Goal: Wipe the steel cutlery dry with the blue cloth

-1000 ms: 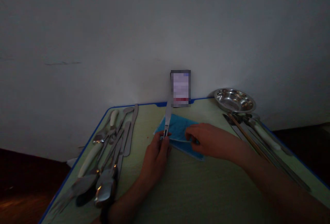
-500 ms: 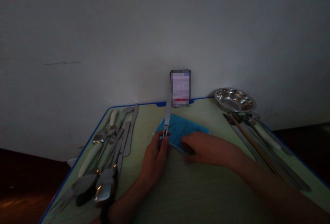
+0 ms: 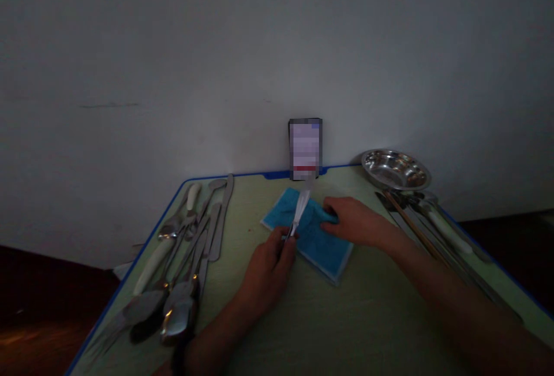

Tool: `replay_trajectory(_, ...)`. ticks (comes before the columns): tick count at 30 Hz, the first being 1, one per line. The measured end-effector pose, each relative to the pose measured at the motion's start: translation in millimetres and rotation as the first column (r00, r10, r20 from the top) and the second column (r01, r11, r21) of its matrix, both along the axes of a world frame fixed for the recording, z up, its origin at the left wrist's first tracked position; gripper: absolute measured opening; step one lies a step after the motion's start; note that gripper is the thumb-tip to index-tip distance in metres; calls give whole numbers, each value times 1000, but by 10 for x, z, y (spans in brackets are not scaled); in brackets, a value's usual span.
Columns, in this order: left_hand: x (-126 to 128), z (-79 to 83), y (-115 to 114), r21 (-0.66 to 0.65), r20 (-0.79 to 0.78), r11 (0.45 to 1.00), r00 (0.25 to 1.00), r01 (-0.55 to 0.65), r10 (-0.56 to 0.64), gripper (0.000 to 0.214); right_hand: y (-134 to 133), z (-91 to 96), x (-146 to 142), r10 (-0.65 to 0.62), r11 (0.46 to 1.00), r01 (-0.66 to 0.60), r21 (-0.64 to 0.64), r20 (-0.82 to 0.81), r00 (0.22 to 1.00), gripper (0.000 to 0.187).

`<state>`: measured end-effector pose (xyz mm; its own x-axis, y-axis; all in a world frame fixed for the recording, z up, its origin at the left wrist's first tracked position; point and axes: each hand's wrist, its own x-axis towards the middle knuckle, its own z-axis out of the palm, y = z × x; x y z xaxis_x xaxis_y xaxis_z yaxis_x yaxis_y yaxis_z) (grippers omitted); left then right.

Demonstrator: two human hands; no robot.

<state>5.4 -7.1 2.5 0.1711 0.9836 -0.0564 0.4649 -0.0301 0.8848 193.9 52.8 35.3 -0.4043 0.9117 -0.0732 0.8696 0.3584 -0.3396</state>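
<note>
Held by its handle in my left hand [image 3: 270, 269] is a metal table knife [image 3: 302, 206], its blade pointing up and away, blurred at the tip. A blue cloth [image 3: 322, 249] with a pale edge lies on the table [image 3: 255, 324] under and behind the knife. My right hand [image 3: 350, 220] pinches a fold of this cloth near its far right side, beside the blade. The knife's handle is mostly hidden in my left fingers.
Knives, spoons, forks and white-handled utensils lie along the left side, including a flat knife [image 3: 223, 214]. At right are chopsticks [image 3: 418, 229] and more cutlery below a steel bowl [image 3: 396, 169]. A phone [image 3: 305, 148] leans on the wall.
My left hand and the knife have shifted slightly right, the blade now leaning right. My right hand has moved up and right, lifting part of the cloth, more of which now shows.
</note>
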Motion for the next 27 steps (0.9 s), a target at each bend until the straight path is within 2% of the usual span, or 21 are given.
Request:
replay_trajectory(2, 6, 10, -2, -7, 14, 1000, 1000, 2, -2, 25, 2, 57, -15, -32, 993, 3, -120, -239, 971, 12)
replay_trajectory(4, 11, 18, 0, -10, 25, 1000, 1000, -6, 6, 27, -2, 85, -44, -117, 962, -28, -271, -505, 855, 17)
replay_trajectory(5, 12, 22, 2, -8, 24, 1000, 1000, -9, 9, 28, -3, 75, -65, -172, 934, -76, -349, -626, 760, 19)
replay_trajectory(7, 10, 28, 8, 13, 14, 1000, 1000, -18, 18, 29, -2, 3, -119, -303, 858, -217, -465, -801, 517, 23)
replay_trajectory(9, 5, 29, 13, 42, -5, 999, 1000, -27, 27, 28, 0, -122, -184, -427, 802, -327, -500, -862, 272, 27)
replay_trajectory(10, 3, 26, 14, 51, -20, 998, 999, -25, 26, 27, -1, -193, -216, -475, 792, -337, -510, -860, 185, 27)
replay_trajectory(11, 3, 22, 14, 53, -40, 998, 999, -18, 20, 27, -5, -261, -244, -515, 793, -300, -530, -847, 136, 21)
replay_trajectory(12, 3, 18, 12, 50, -60, 999, 998, -6, 9, 27, -12, -322, -268, -528, 798, -264, -542, -839, 128, 16)
replay_trajectory(13, 6, 13, 8, 45, -78, 999, 997, 6, -3, 27, -20, -374, -287, -512, 814, -250, -524, -851, 117, 19)
replay_trajectory(17, 17, 4, -7, 59, -127, 997, 991, 43, -36, 26, -50, -479, -315, -377, 827, -375, -418, -908, 181, 25)
replay_trajectory(19, 13, -1, -9, 77, -152, 996, 987, 55, -43, 26, -55, -493, -321, -333, 839, -387, -382, -924, 189, 24)
replay_trajectory(22, -15, -33, -5, 109, -168, 989, 983, 99, -80, 22, -63, -500, -343, -340, 864, -331, -379, -925, 170, 23)
replay_trajectory(27, -72, -117, 4, 150, -180, 973, 972, 178, -150, 17, -84, -509, -394, -338, 874, -323, -363, -932, 131, 19)
